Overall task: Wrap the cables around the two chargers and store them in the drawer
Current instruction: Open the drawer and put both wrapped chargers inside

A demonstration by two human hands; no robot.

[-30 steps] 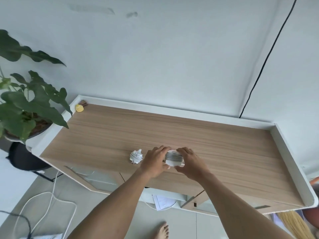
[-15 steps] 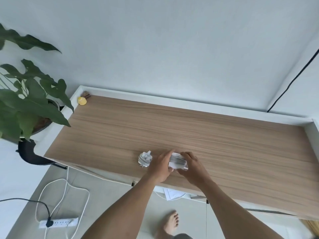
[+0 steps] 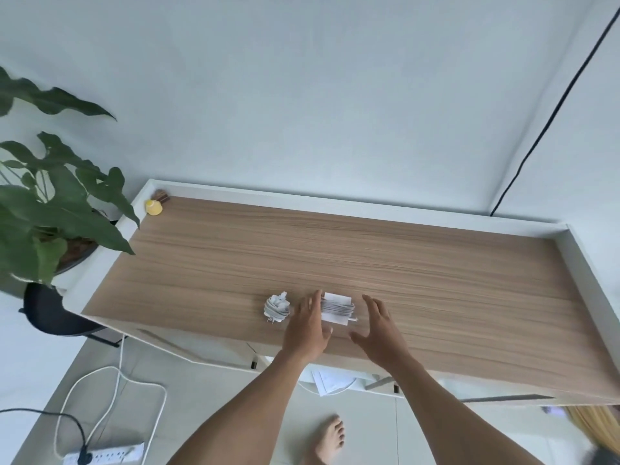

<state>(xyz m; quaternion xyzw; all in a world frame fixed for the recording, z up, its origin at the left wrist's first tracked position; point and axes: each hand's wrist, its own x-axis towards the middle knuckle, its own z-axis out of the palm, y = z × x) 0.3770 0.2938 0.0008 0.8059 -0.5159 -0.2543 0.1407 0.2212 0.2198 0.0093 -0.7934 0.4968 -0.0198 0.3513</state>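
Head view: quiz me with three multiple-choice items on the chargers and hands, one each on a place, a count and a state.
1. Where does the small wrapped charger lie relative to the large wrapped charger?
A. On its left
B. On its right
C. On top of it

2. How many chargers lie on the desk top?
A. One
B. Two
C. Three

3. The left hand and right hand are:
A. Both gripping a charger
B. Both open, fingers straight
C. Both in fists

Answers:
1 A: it sits apart on the left side.
2 B: two wrapped bundles show.
3 B: the fingers are spread and curl round nothing.
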